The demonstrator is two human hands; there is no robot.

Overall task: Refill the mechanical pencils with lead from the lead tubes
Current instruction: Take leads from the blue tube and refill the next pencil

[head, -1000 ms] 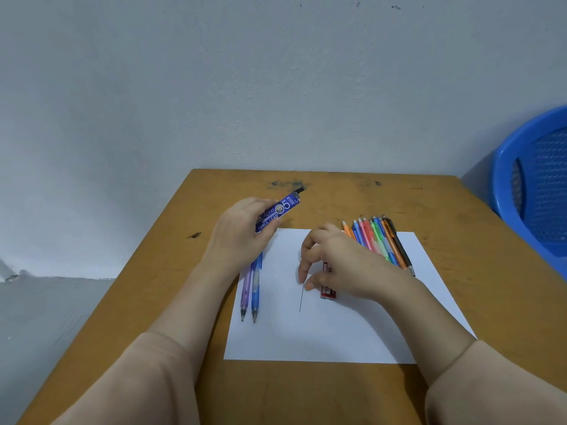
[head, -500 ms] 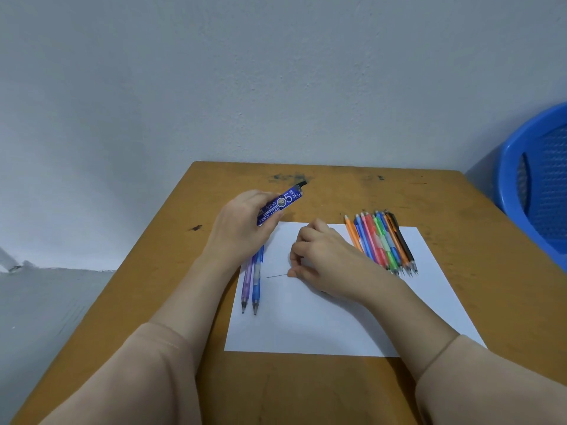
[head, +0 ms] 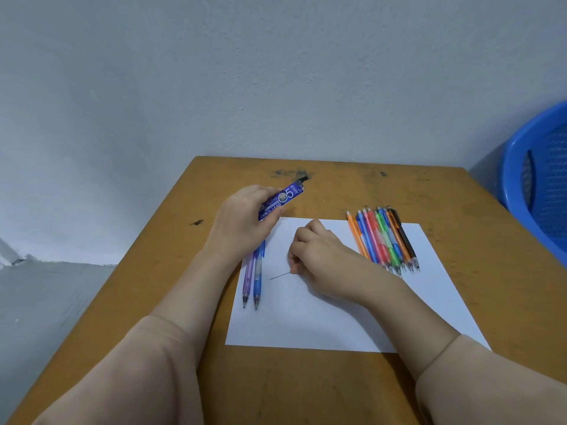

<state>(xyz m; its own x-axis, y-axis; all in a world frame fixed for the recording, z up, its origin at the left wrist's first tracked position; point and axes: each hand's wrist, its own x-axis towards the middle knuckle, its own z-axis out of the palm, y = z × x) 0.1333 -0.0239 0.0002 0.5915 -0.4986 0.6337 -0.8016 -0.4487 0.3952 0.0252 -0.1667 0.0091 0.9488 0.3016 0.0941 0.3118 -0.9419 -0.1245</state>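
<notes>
Head view: gripping purple lead tube [head: 282, 199] in left hand [head: 242, 222] above table [head: 337, 191], pinching faint thin lead [head: 279, 276] in right hand [head: 322, 259] over paper [head: 337, 326], hiding upper ends of two pencils [head: 254, 280] under left hand, pencil row [head: 382, 237] beside right wrist.

Snug beige left sleeve [head: 138, 372] and right sleeve [head: 491, 391] end in thin hems mid-forearm; left hand [head: 242, 222] and right hand [head: 322, 262] are bare.

Head-worn camera looks forward and down, close over the table [head: 337, 391].
</notes>
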